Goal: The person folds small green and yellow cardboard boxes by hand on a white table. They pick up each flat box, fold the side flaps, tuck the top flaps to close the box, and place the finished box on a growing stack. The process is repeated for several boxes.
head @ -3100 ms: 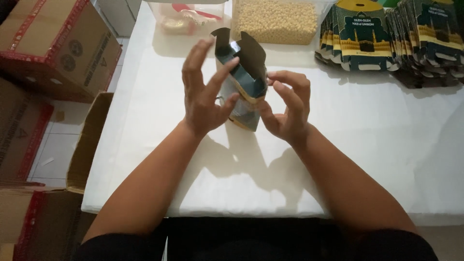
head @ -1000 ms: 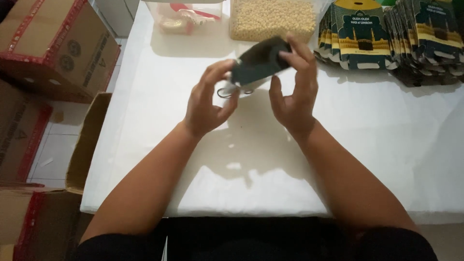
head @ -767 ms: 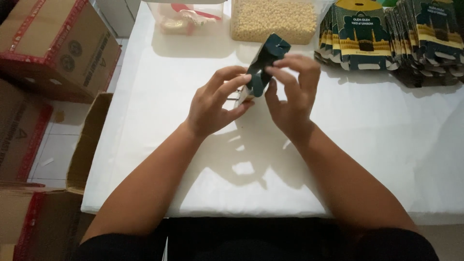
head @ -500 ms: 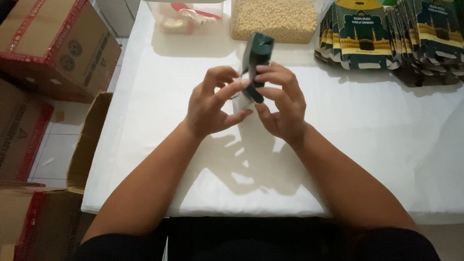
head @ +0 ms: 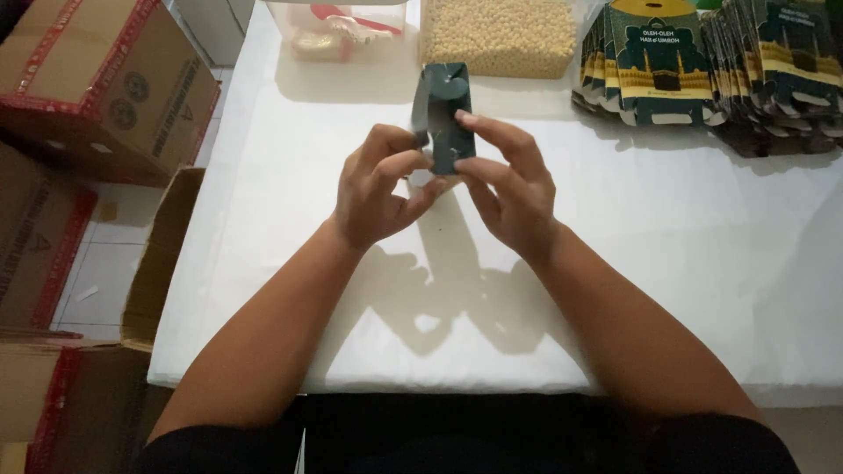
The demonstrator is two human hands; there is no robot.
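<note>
**Small dark carton held upright between 2 hands above the bench**

Held in the middle of the view, above the white-covered bench [head: 667, 263]: a small dark green carton [head: 446, 114], upright, narrow face toward the camera, top flaps standing open with curved, notched edges; lower end hidden behind fingers.

Left hand [head: 378, 189] on the carton's left side; grip closed on it, thumb and bent fingers pressing at its lower left edge. Right hand [head: 514, 189] on the right side; grip also closed on the carton, index finger laid across its front face, the other fingers curled below. Both forearms reaching in from the bottom edge, dark sleeves at the elbows; shadows of hands and carton cast on the cloth just beneath.

At the far edge of the bench, straight beyond the carton: a clear tub of pale yellowish pellets [head: 499, 35]; to its left, a clear container [head: 338, 31] with something red and something pale inside, contents too blurred to tell. Far right: a row of flat, unfolded cartons [head: 702, 66], dark green with yellow bands, leaning in overlapping stacks, well apart from the hands.

Left of the bench, on the floor: brown cardboard boxes [head: 97, 79] with red tape, 1 open box [head: 154, 263] touching the bench's edge.
</note>
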